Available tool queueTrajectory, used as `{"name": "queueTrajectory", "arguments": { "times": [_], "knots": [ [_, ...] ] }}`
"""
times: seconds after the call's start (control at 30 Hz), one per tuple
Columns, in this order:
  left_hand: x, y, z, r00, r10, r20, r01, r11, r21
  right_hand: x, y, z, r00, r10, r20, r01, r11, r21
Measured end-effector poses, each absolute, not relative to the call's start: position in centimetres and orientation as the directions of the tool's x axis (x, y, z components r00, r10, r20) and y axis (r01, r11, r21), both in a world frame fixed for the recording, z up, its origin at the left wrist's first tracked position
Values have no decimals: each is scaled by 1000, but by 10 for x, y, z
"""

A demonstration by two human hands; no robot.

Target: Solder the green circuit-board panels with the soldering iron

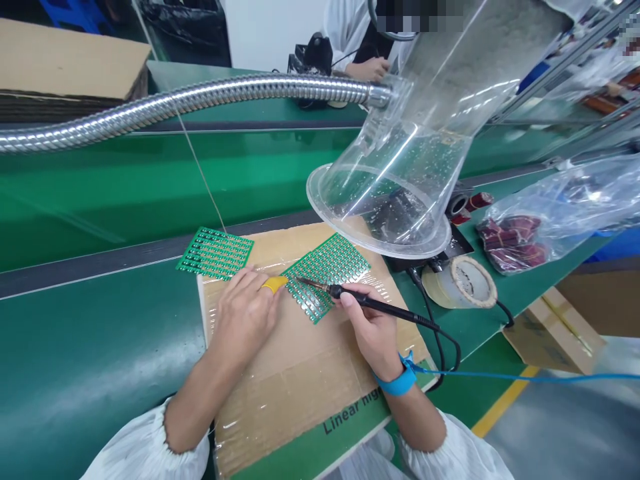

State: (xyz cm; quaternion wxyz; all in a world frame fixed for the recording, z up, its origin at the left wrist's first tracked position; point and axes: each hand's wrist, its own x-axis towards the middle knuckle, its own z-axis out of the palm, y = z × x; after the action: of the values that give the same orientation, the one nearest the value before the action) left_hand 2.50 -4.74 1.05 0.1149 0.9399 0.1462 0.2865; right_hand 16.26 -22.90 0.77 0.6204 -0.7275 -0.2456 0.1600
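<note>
My right hand [373, 327] grips a soldering iron [385, 307] like a pen. Its tip points left, over the upper-left part of a green circuit board panel [333, 267] with rows of small parts. My left hand [250, 307] rests at that panel's left corner, fingers curled together, a yellow finger cot [274, 285] on one of them. What these fingers pinch is hidden. Above my left hand lies a second green circuit board panel [217, 253]. A thin wire [200, 170] runs down from the upper left towards it; its end cannot be made out.
A clear fume hood [385, 207] on a metal hose [200, 100] hangs over the cardboard sheet [290, 380]. At right stand a round holder [467, 283] and bagged dark red bundles [515, 240]. A blue wrist strap [397, 383] trails a cord. A co-worker's hand [367, 70] shows behind.
</note>
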Motion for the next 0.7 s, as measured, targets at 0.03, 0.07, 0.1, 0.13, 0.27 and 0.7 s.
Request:
{"name": "queueTrajectory", "arguments": {
  "times": [0.03, 0.07, 0.1, 0.13, 0.27, 0.7],
  "knots": [
    [25, -48, 11, 791, 341, 508, 212, -931, 296, 162, -229, 7, 827, 557, 73, 159, -107, -982],
    [25, -48, 11, 788, 342, 512, 216, -932, 290, 162, -230, 7, 826, 559, 71, 156, -106, -982],
    [26, -49, 11, 785, 343, 516, 222, -933, 283, 162, -230, 7, 825, 561, 69, 154, -105, -982],
    [26, -49, 11, 781, 345, 520, 230, -934, 274, 162, -230, 7, 823, 564, 67, 152, -105, -983],
    [29, -52, 12, 787, 347, 510, 260, -936, 236, 161, -230, 8, 820, 567, 75, 163, -107, -981],
    [24, -51, 21, 743, 390, 544, 322, -921, 221, 161, -230, 12, 857, 510, 77, 158, -119, -980]
  ]
}}
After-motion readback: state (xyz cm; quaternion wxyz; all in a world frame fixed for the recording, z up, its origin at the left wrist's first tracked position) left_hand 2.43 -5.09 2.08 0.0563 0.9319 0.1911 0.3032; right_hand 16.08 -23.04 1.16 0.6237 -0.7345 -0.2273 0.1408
